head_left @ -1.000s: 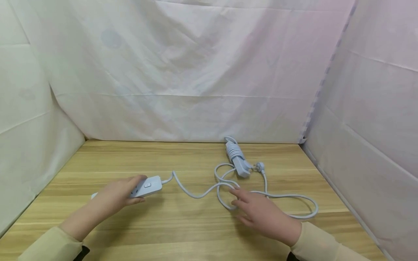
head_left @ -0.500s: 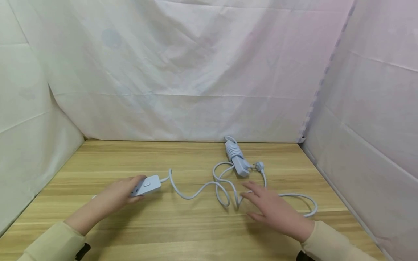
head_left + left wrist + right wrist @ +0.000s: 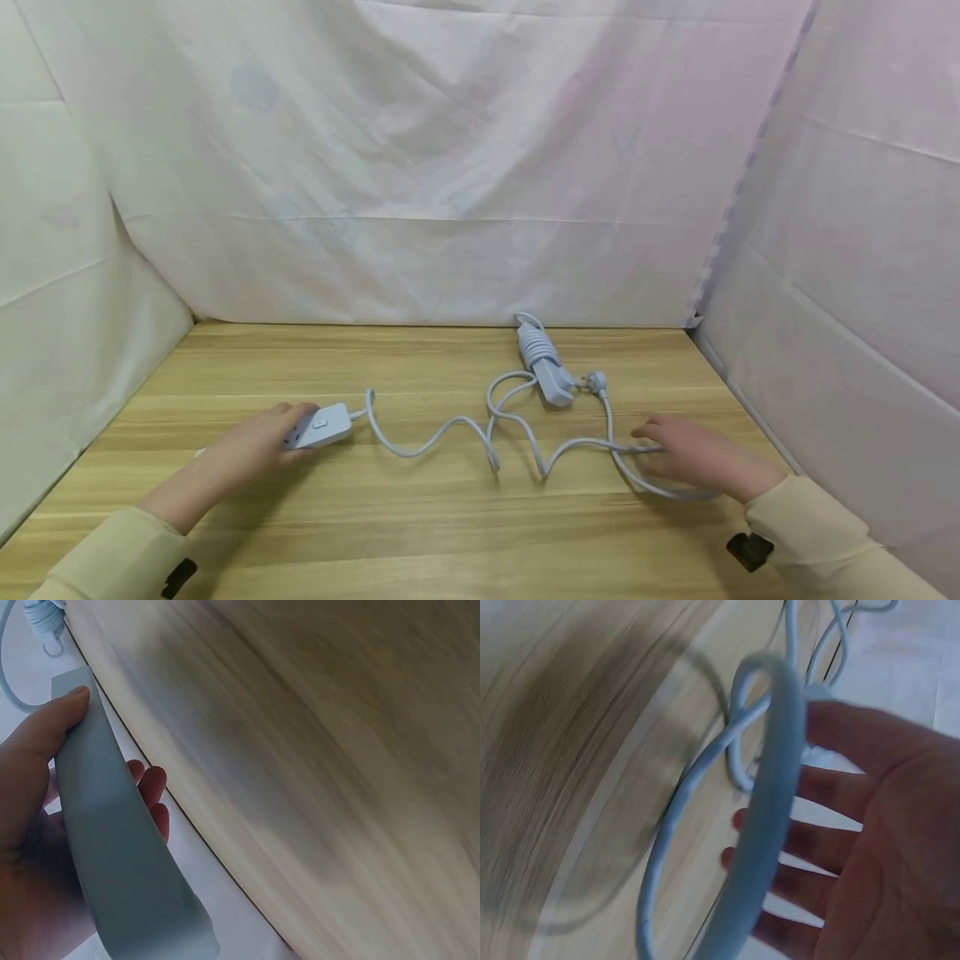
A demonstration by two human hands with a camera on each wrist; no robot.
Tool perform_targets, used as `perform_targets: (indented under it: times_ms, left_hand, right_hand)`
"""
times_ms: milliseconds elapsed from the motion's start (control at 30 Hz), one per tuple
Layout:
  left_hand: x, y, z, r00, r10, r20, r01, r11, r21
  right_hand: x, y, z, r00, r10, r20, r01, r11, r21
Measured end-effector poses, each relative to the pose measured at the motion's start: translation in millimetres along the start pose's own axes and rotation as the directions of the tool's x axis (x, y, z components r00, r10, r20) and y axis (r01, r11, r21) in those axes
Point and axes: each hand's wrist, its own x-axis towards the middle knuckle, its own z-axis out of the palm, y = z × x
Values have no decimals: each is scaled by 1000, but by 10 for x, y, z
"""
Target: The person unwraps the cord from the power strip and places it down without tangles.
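In the head view, my left hand [image 3: 247, 454] grips a white power strip [image 3: 322, 425], its switch end pointing right. The left wrist view shows the thumb laid along the strip's plain side [image 3: 120, 817], with fingertips curled past its far edge. My right hand [image 3: 697, 457] is over the right-hand loop of the strip's white cord [image 3: 577, 442]. In the right wrist view, its spread fingers [image 3: 802, 889] reach behind the cord, loosely bent; no firm pinch shows. The cord's plug [image 3: 597, 382] lies on the table.
A second white power strip [image 3: 555, 383], its own cord wound tightly round it, lies near the back of the wooden table [image 3: 420, 533]. White cloth [image 3: 450, 167] hangs behind the table and on both sides.
My right hand has moved right along the cord to its far loop. The tangled middle loops have spread apart. My left hand has shifted slightly left with the power strip.
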Motion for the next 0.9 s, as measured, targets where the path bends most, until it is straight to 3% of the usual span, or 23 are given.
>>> perform_targets:
  times_ms: [100, 267, 600, 767, 900]
  left_hand:
    - [-8, -62, 12, 1000, -17, 18, 17, 1000, -3]
    - [-22, -157, 30, 996, -57, 65, 57, 998, 0]
    - [-28, -248, 20, 992, -87, 93, 86, 996, 16]
    - [7, -262, 52, 993, -77, 94, 73, 996, 48]
    - [28, -258, 65, 993, -70, 90, 64, 995, 71]
  right_hand:
    - [-22, 106, 24, 1000, 21, -5, -21, 1000, 0]
    - [-51, 239, 115, 999, -16, -28, 17, 999, 44]
    - [-30, 243, 184, 1000, -3, -25, 4, 999, 48]
    - [-22, 224, 209, 997, -68, -25, 69, 997, 46]
    - [-2, 162, 218, 990, -136, 20, 134, 987, 86]
